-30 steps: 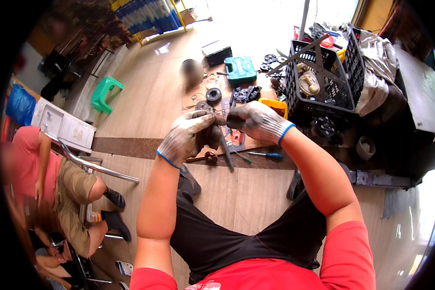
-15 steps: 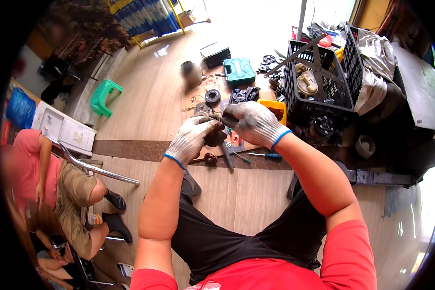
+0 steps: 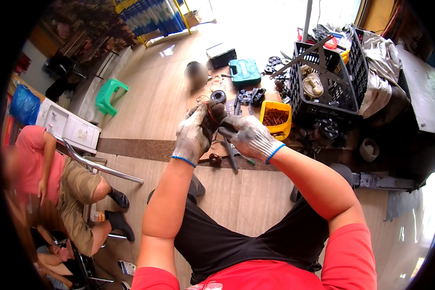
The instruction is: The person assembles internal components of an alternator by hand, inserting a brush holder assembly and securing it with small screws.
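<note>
My left hand (image 3: 195, 131), in a white knit glove with dark stained fingers, is closed around a small dark part (image 3: 210, 112) with a reddish edge. Its kind is mostly hidden by the fingers. Close beside it, my right hand (image 3: 246, 134) wears a matching blue-cuffed glove; its fingers are bent together at the part, and what they pinch cannot be made out. Beneath the hands on the floor lie a dark bar (image 3: 231, 155), a copper-coloured round part (image 3: 215, 160) on a shaft, and a green-handled tool (image 3: 249, 161).
Beyond my hands are a black ring (image 3: 218, 96), a yellow container (image 3: 289, 126) of brown bits and a teal tool case (image 3: 245, 72). A black crate (image 3: 329, 109) stands right. A green stool (image 3: 112, 92) and a seated person (image 3: 77, 181) are at left.
My left hand has lifted and turned, with the dark part raised in its fingers. The right hand has moved down and left, uncovering the yellow container. The whole view has shifted slightly.
</note>
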### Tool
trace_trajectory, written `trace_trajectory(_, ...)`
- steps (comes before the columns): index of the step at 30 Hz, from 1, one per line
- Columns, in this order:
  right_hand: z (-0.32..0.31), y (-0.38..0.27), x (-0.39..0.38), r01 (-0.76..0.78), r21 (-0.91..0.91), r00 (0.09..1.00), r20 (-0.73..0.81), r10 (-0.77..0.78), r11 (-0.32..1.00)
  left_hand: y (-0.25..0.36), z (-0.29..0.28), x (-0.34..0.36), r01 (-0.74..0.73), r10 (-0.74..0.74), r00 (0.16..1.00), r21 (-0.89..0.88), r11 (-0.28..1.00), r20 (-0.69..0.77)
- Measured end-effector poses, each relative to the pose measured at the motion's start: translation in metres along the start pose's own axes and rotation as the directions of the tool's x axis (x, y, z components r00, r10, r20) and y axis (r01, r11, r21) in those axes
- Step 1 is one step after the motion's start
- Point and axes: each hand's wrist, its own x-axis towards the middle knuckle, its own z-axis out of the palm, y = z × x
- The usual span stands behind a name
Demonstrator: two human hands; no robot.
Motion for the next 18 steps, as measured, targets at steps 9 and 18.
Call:
trace_trajectory(9, 0.004, 0.004, -0.003, -0.028, 0.011, 0.999, 0.037, 0.028, 1.0, 0.007, -0.002, 0.0, -0.022, 0.022, 1.0, -0.108, 0.994, -0.003)
trace_trajectory(18, -0.011, 0.034, 0.01, 0.02, 0.032, 0.95, 0.31, -0.029, 0.999, 0.018, -0.005, -0.009, 0.149, -0.141, 0.905, 0.011, 0.989, 0.401)
